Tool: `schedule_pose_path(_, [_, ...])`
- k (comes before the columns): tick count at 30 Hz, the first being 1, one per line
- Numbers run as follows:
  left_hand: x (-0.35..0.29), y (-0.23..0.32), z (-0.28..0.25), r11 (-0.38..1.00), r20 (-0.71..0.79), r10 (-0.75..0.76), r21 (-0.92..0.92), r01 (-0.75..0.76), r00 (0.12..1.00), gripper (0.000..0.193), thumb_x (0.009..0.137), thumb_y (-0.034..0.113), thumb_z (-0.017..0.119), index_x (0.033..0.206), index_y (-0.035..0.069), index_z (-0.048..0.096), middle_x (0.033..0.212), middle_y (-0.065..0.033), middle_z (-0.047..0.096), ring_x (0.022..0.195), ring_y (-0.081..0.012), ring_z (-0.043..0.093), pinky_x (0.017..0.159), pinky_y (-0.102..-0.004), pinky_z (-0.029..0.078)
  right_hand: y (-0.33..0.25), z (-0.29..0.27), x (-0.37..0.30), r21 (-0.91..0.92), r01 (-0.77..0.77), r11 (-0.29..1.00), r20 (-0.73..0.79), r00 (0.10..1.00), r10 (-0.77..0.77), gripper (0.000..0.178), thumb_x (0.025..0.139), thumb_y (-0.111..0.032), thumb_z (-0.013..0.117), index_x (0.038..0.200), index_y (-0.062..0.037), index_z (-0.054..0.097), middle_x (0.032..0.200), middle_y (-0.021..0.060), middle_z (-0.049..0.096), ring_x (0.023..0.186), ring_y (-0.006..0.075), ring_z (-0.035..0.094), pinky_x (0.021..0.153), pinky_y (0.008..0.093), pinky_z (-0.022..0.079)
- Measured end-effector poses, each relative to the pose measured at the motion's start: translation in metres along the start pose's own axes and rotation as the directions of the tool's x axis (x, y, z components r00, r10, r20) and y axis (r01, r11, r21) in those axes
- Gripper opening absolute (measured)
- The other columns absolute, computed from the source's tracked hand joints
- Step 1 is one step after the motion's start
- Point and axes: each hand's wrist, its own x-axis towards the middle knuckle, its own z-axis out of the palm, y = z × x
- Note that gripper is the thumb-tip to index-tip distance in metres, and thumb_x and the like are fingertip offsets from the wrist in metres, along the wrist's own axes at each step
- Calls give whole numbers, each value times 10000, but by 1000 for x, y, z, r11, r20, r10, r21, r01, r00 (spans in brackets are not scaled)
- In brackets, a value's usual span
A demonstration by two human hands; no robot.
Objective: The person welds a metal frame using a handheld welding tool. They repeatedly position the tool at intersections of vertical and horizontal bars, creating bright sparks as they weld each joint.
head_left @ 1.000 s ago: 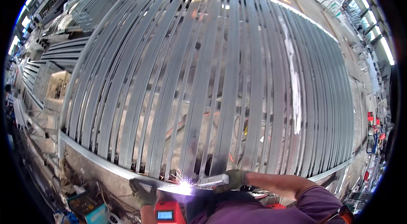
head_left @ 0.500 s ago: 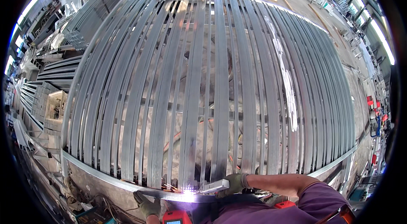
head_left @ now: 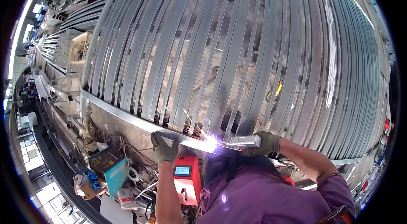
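My gloved right hand (head_left: 266, 143) is closed around a grey welding torch (head_left: 246, 141) whose tip points left. A bright violet-white arc (head_left: 210, 142) burns at that tip, and sparks fly up and left over the bar ends. The arc sits on the near edge rail (head_left: 123, 114) of a large metal frame. My left hand (head_left: 165, 147), also gloved, rests against this rail to the left of the arc, its fingers stretched out and apart. Long grey metal bars (head_left: 199, 54) run side by side away from the rail. Glare hides the exact welding spot.
A red machine with a small screen (head_left: 186, 179) stands below the rail, between my left forearm and body. Left of it are a teal box (head_left: 111, 171), tangled cables and loose tools. A crate (head_left: 79, 48) and stacked metal profiles lie beyond the frame's left side.
The view has tilted down, so the far end of the frame and the person there are out of sight. The arc still burns; both hands keep about the same place along the rail.
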Motion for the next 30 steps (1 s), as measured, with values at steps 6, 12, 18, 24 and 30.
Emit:
schedule_pose_path(6, [-1,4,0,1000,-11,-11,13,11,1000,1276,928,522,854,1770,-68,96,1858,-280,139,1744,-402,99,1425,-458,160,11,0,-1,16,-23,1000,-3,1000,23,793,846,-746,879,1368,-157,782,968,75,816,736,194,775,661,358,640])
schedule_pose_path(12, [0,1,3,1000,-12,-14,-12,14,1000,1298,913,490,877,1774,-59,77,1863,-278,117,1747,-405,82,1424,-478,148,1,-2,-6,0,-51,999,0,999,51,799,844,-752,879,1359,-149,782,944,77,814,712,192,770,654,356,636])
schedule_pose_path(18, [3,-4,8,1000,-15,-12,-21,11,1000,1310,907,494,883,1777,-53,70,1864,-281,106,1746,-413,76,1423,-491,143,5,-2,-7,-31,-71,997,-5,997,71,765,853,-747,874,1331,-155,791,915,72,806,699,189,767,648,352,630])
schedule_pose_path(24, [0,-3,7,1000,-64,18,-16,-19,998,1291,906,495,887,1766,-71,108,1835,-331,168,1722,-453,163,1408,-472,212,11,-2,-8,-26,-46,999,-15,999,46,749,846,-742,883,1299,-151,806,909,65,806,697,189,768,641,346,625])
schedule_pose_path(30, [0,1,4,1000,-64,18,-21,-19,998,1288,904,488,891,1761,-80,116,1832,-333,172,1724,-451,154,1408,-477,207,22,1,-7,-58,-22,998,-46,999,19,734,843,-764,868,1267,-166,828,962,83,826,799,222,799,758,383,642])
